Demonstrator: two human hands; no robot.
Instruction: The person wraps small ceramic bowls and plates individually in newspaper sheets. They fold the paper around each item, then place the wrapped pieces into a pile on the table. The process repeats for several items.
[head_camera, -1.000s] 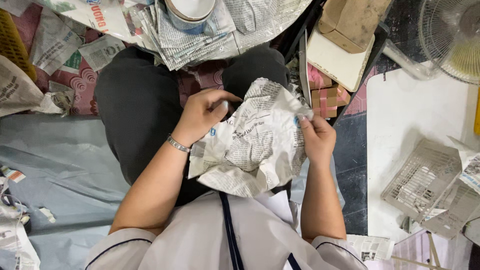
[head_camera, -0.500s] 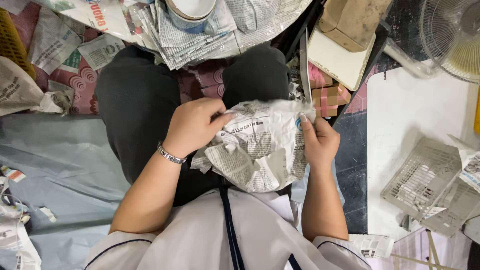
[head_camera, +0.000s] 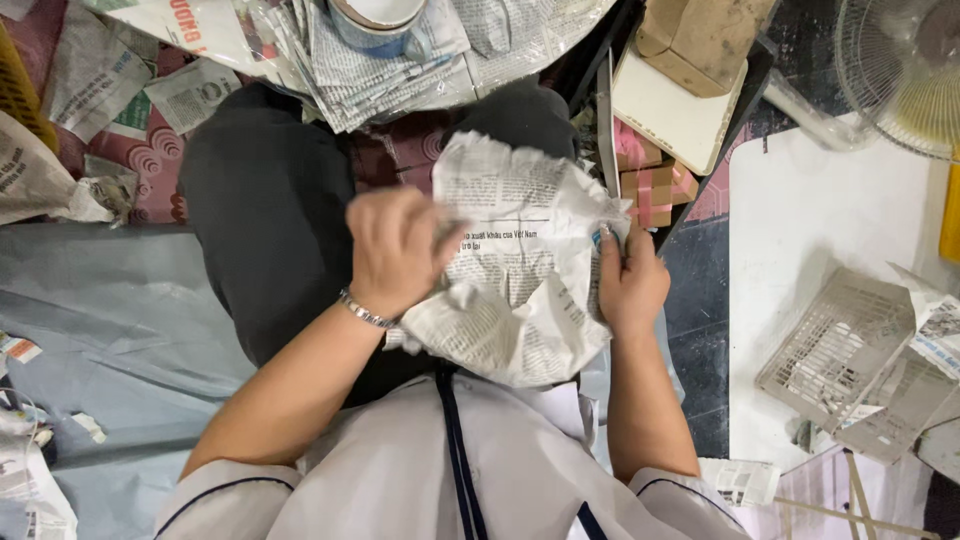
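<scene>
A crumpled bundle of newspaper (head_camera: 520, 270) rests over my lap, above dark trousers. My left hand (head_camera: 395, 250), with a thin metal bracelet at the wrist, presses on the bundle's left side with fingers curled into the paper. My right hand (head_camera: 630, 285) grips its right edge, fingers tucked behind the sheet. Whatever is wrapped inside the paper is hidden.
A stack of newspaper sheets (head_camera: 390, 60) with a roll of tape (head_camera: 380, 20) on top lies ahead of my knees. Cardboard boxes (head_camera: 700, 40) and pinkish blocks (head_camera: 650, 180) sit at the right. A white board (head_camera: 810, 250) carries a grey plastic basket (head_camera: 850, 345). A fan (head_camera: 905, 70) stands far right.
My left hand has slid down and left across the bundle, pulling the paper tighter. The bundle has shifted slightly toward my knees. My right hand keeps its hold.
</scene>
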